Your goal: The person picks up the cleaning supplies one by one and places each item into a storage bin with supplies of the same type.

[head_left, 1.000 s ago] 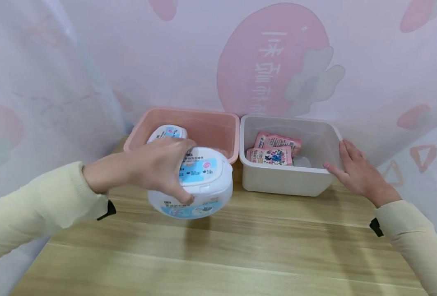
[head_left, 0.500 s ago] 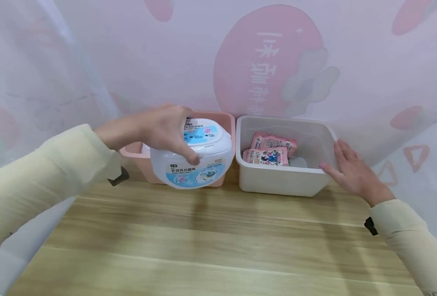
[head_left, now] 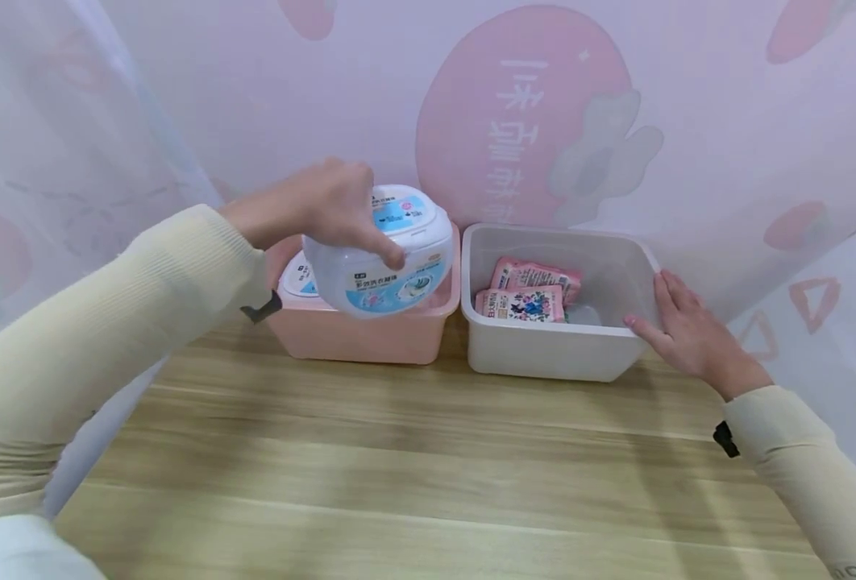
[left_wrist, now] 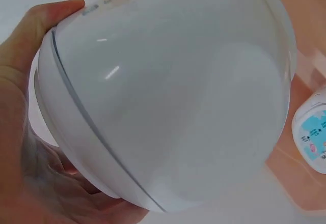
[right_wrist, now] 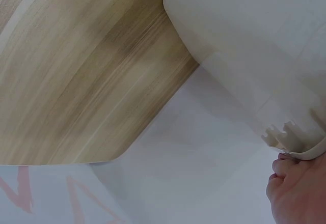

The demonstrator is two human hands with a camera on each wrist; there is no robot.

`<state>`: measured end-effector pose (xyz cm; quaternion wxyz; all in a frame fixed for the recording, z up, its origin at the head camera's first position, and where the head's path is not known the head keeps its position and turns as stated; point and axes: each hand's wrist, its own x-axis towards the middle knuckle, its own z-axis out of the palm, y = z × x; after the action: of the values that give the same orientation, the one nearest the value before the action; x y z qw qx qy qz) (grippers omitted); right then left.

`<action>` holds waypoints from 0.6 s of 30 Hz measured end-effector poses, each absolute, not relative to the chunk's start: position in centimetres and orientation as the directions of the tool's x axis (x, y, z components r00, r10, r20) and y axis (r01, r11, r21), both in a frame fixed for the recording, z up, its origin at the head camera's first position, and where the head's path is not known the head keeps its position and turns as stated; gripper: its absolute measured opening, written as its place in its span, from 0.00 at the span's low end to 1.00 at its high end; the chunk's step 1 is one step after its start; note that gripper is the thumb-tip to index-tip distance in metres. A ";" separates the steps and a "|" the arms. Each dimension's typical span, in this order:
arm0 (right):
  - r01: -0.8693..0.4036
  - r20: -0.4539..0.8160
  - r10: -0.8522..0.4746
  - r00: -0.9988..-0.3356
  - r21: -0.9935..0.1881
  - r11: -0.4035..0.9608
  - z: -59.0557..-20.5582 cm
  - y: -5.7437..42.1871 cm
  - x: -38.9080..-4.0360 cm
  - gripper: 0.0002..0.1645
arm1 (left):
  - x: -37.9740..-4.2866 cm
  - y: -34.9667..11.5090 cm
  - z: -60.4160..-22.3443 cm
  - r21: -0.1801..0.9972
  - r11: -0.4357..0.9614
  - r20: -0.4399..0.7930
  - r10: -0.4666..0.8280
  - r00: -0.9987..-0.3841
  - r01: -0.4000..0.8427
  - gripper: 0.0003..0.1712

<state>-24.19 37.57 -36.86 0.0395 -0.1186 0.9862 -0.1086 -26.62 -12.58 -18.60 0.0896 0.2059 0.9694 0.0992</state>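
My left hand (head_left: 334, 208) grips a white tub of laundry pods (head_left: 399, 278) by its lid end, thumb on the labelled front. The tub is held tilted over the pink bin (head_left: 363, 334). In the left wrist view its smooth white side (left_wrist: 173, 96) fills most of the picture, with my fingers behind the lid. A second laundry pod tub (head_left: 299, 276) stands inside the pink bin at the left, partly hidden by the held one. My right hand (head_left: 696, 334) rests on the right rim of the off-white bin (head_left: 544, 350), fingers fairly straight.
Two pink printed packets (head_left: 522, 304) lie inside the off-white bin, towards its left. Both bins stand side by side at the back of the wooden table (head_left: 428, 467), against a printed curtain (head_left: 326, 97).
My left hand has carried the tub up and away from me, from in front of the pink bin to above it. My right hand stays on the off-white bin's rim.
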 end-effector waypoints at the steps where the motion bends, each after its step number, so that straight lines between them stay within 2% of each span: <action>1: -0.228 -0.052 -0.245 -0.968 -0.223 0.948 -36.9 37.6 -24.2 0.60 | -27.0 -12.4 -18.6 0.229 0.901 -0.132 0.404 -0.905 0.369 0.45; 11: -0.239 -0.045 -0.255 -0.966 -0.222 0.945 -37.3 37.4 -24.2 0.59 | -30.1 -11.1 -19.4 0.267 0.939 -0.102 0.253 -0.962 0.219 0.38; 18: -0.218 -0.062 -0.239 -0.969 -0.239 0.946 -36.9 37.1 -24.3 0.60 | -31.3 -9.9 -21.3 0.290 0.945 -0.086 0.182 -0.980 0.150 0.35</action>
<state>-24.32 37.12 -36.94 0.0451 -0.1160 0.9854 -0.1159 -31.31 -9.89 -21.28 0.0560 0.0843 0.9846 0.1426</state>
